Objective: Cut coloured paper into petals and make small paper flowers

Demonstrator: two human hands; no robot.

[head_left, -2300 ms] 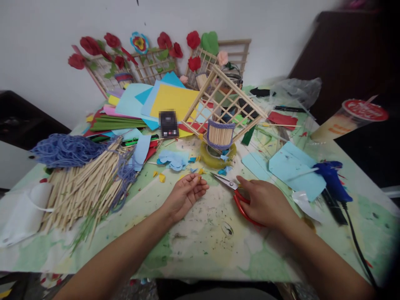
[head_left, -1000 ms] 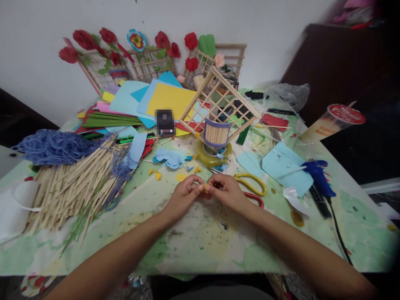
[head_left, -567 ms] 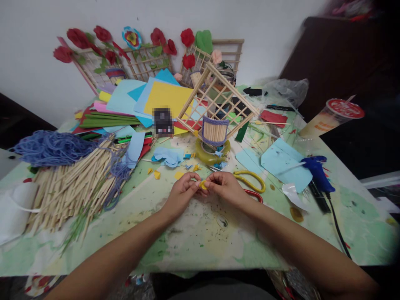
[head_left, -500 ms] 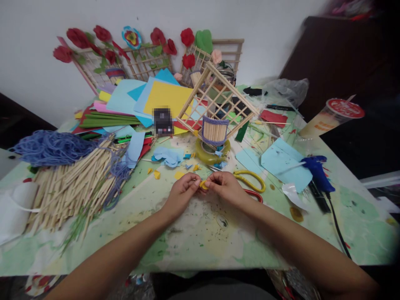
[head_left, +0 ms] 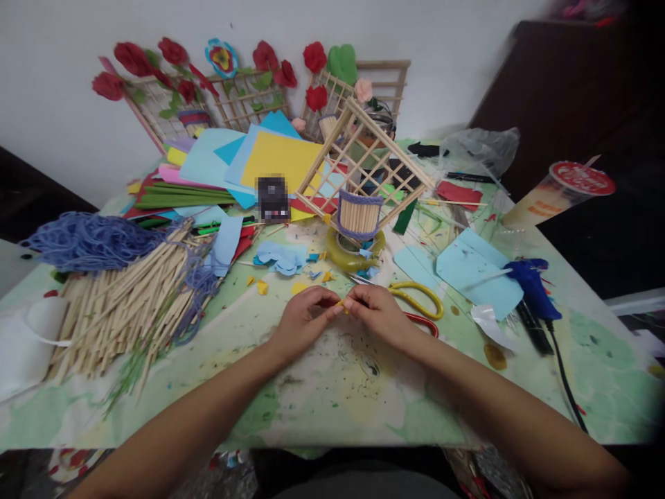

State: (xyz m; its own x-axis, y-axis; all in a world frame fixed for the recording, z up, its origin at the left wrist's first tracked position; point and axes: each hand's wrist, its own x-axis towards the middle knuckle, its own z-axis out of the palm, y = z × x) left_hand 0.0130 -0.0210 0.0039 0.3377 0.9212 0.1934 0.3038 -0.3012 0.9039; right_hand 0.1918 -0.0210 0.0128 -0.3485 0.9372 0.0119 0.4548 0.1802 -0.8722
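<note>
Between my fingertips is a small piece of yellow paper (head_left: 341, 303), mostly hidden by the fingers. My left hand (head_left: 310, 315) pinches it from the left and my right hand (head_left: 377, 313) from the right, both just above the table. Right behind my right hand lie scissors (head_left: 420, 298) with one yellow and one red handle loop. Yellow paper scraps (head_left: 262, 286) and blue paper petals (head_left: 283, 258) are strewn beyond my left hand. A stick lattice (head_left: 358, 149) with a small stick basket (head_left: 359, 215) leans over a roll of tape (head_left: 346, 258).
Wooden sticks (head_left: 119, 305) and purple yarn (head_left: 96, 239) pile up on the left. Coloured paper sheets (head_left: 283, 163) lie at the back. On the right are a blue glue gun (head_left: 535, 284) with its cord and a tilted drink cup (head_left: 558, 194). Paper flowers (head_left: 132, 59) line the wall.
Less of the yellow paper shows between my fingers, and my fingertips have shifted slightly around it. The whole view has moved a little.
</note>
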